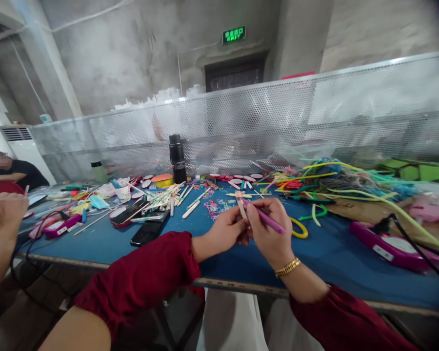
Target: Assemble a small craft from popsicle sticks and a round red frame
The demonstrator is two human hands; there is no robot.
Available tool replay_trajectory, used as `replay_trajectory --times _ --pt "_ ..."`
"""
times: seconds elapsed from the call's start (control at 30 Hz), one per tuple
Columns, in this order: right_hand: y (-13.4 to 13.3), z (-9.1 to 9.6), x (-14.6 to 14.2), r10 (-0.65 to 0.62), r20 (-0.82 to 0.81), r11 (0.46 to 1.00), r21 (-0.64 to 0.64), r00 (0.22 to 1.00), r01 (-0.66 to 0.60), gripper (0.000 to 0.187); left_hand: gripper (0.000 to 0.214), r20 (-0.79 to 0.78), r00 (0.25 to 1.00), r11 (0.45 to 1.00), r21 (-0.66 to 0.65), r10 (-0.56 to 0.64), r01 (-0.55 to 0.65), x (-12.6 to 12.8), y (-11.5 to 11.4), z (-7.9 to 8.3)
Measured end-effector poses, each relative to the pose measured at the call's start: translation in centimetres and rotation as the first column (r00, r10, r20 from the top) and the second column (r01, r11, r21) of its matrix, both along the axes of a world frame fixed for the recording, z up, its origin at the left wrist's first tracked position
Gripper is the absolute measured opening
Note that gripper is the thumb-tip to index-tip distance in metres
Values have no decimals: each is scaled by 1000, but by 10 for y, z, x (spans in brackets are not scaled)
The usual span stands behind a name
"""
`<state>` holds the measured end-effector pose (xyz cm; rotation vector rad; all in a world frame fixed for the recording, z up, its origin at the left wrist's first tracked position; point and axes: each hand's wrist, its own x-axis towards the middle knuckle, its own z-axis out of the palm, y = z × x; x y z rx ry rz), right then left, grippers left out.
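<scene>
My left hand (225, 233) is closed on a flat wooden craft stick (241, 205) that stands up between the fingers. My right hand (269, 233) pinches a pink pen-like stick (269, 220) that lies across the hand, its tip touching the wooden stick. Both hands hover just above the blue table (219, 265), close together near the front edge. Both arms wear dark red sleeves, and a gold bracelet (287, 267) sits on my right wrist.
A heap of wooden sticks (164, 197), a black phone (149, 229), a black flask (177, 158) and a yellow tape roll (163, 181) lie left. Colored tubes (329, 183) pile right, beside a pink glue gun (389, 246). Another person's hand (7, 209) works at left. A perforated metal screen (278, 117) backs the table.
</scene>
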<state>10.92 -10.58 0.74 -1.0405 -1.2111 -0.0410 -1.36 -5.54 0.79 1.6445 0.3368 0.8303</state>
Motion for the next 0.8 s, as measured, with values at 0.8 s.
replay_trajectory --times 0.8 --pt "-4 4 1 85 -27 994 68 996 -83 16 66 43 997 998 25 -63 62 1 5 -4"
